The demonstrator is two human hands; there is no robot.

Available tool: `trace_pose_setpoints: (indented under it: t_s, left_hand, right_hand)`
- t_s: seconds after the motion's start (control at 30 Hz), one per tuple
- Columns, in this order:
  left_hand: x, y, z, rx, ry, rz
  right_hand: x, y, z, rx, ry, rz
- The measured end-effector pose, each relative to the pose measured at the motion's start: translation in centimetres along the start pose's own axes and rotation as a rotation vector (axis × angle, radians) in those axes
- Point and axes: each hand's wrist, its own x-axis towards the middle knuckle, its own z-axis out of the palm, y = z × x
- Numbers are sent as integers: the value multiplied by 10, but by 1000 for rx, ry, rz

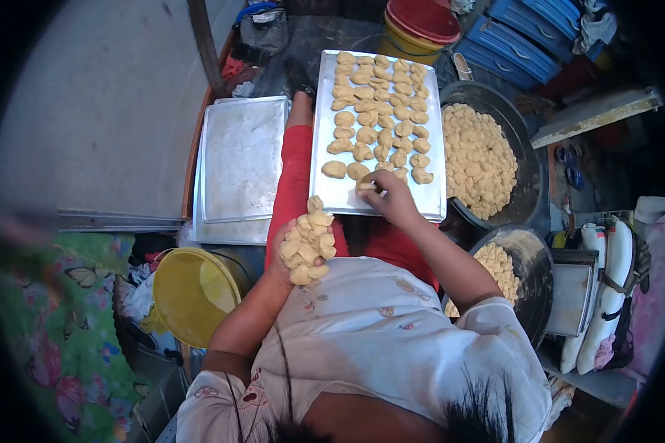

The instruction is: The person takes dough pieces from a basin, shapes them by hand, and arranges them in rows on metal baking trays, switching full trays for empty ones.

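A heap of pale yellow dough pieces (307,247) rests in my left hand (281,255), whose fingers curl around its side, in front of my body. My right hand (388,196) is over the near part of a metal tray (332,198), with a small dough piece (365,188) pinched between thumb and fingers. Rows of shaped dough lumps (367,135) cover much of this tray, which lies across my lap. The nearest row, with a lump (333,170) at its left end, is just beyond my right hand.
Stacked empty trays (244,162) lie to the left. A big dark basin (524,148) full of dough pieces and a smaller basin (536,273) with more stand at the right. A yellow bucket (192,295) is at lower left; red and yellow buckets (414,44) are behind the tray.
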Motion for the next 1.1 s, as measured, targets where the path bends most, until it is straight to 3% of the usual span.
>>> trace_pose_setpoints:
  t_s: [0.07,0.17,0.3,0.33,0.47,0.53,0.63,0.7,0.77,0.93,1.1]
  left_hand:
    - [2,-3,1,-61,135,-8]
    - [-4,3,14,-7,89,44]
    - [-4,1,13,-21,56,57]
    - [-4,0,12,-19,70,55]
    - [-9,4,14,-21,80,55]
    - [-8,5,13,-7,90,66]
    - [-7,4,14,1,112,72]
    - [-6,3,13,-8,123,73]
    - [-4,4,11,16,80,57]
    - [-2,0,13,10,62,38]
    - [-6,-1,13,32,71,37]
  right_hand:
    - [3,15,-1,-723,60,-492]
    - [5,-5,26,-769,160,-607]
    - [11,-31,57,-857,61,-949]
    - [18,-22,65,-861,-59,-900]
    - [33,-10,70,-1036,-170,-715]
    - [30,-14,56,-821,26,-815]
    - [20,-20,27,-777,158,-721]
    - [18,-13,1,-898,218,-530]
    - [21,1,-17,-1022,356,-515]
    - [28,15,-28,-956,323,-442]
    - [25,-1,-14,-969,329,-544]
